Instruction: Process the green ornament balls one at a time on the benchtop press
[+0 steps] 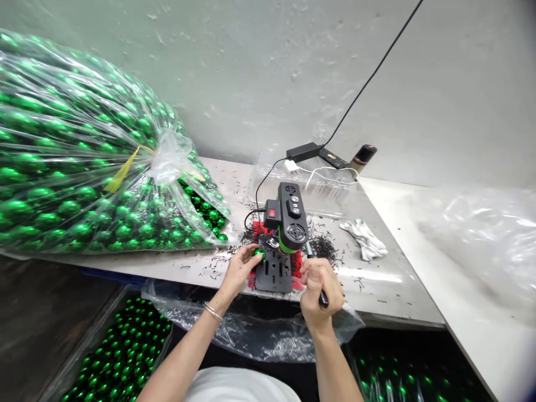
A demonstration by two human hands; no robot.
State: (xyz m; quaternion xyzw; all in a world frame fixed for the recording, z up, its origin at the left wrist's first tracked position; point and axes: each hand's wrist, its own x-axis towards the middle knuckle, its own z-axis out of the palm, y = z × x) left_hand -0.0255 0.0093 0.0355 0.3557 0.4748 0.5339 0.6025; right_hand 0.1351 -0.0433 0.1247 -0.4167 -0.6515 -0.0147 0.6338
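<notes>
Between the fingers of my left hand [242, 267] is a shiny green ball ornament [259, 254], held at the left side of a small black bench machine [293, 218]. My right hand [320, 287] is wrapped round the black-ended lever [323, 299] on the machine's right side. The slotted black base plate [274, 271] of the machine lies on a red mat [297, 268]. On the machine's left is a box with a red switch [272, 213]. The machine's head hides part of the spot beyond the ball.
A large clear bag of green balls [84, 167] fills the left of the table. Small black bits [323, 245] lie scattered around the machine. White gloves [365, 239] are at right, behind them a clear plastic tray [326, 195] with cables. Below the table stands a bin of green balls [121, 346].
</notes>
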